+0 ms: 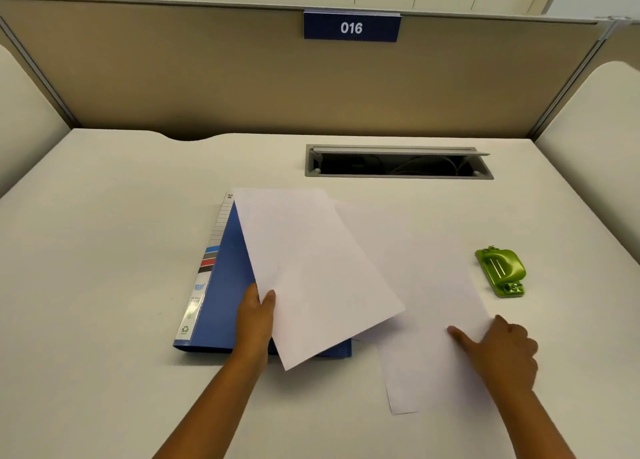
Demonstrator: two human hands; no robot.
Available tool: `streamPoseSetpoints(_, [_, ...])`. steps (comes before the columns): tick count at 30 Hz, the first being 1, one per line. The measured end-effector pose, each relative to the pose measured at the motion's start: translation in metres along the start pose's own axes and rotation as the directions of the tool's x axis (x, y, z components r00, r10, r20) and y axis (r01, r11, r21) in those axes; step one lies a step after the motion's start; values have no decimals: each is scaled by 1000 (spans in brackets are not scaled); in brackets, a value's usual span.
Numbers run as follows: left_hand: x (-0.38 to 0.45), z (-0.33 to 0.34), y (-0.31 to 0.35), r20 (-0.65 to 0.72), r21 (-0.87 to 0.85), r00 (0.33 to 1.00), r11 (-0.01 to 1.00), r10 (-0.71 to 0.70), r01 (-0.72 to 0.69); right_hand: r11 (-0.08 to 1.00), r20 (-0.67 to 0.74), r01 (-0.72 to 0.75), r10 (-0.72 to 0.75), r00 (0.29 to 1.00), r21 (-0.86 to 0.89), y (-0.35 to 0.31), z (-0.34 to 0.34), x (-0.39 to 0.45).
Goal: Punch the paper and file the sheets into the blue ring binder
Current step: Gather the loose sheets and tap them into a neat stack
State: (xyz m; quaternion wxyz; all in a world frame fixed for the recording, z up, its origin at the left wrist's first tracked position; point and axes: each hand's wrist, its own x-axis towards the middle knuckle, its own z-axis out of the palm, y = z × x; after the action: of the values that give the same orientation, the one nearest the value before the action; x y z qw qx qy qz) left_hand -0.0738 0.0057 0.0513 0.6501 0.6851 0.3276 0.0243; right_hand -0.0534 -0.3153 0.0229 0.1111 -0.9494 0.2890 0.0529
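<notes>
White desk (104, 250) carried the closed blue ring binder (221, 306), with the left hand (256, 316) pinching one sheet (311, 268) above it, probably to separate it. Right hand (502, 351) pressed spread fingers on a second sheet (433, 285) to steady it; the green hole punch (502, 271) waited nearby, untouched.

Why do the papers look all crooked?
The upper white paper sheet sits askew, tilted across the closed blue ring binder, because the left hand is gripping its edge. The lower white sheet lies flat on the white desk under the right hand. Nothing looks damaged.
</notes>
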Motion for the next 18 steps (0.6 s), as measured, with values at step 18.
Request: streamPoseSetpoints(18, [17, 7, -12, 55, 79, 998, 996, -43, 38, 918, 212, 38, -131, 968, 395, -8, -24, 14])
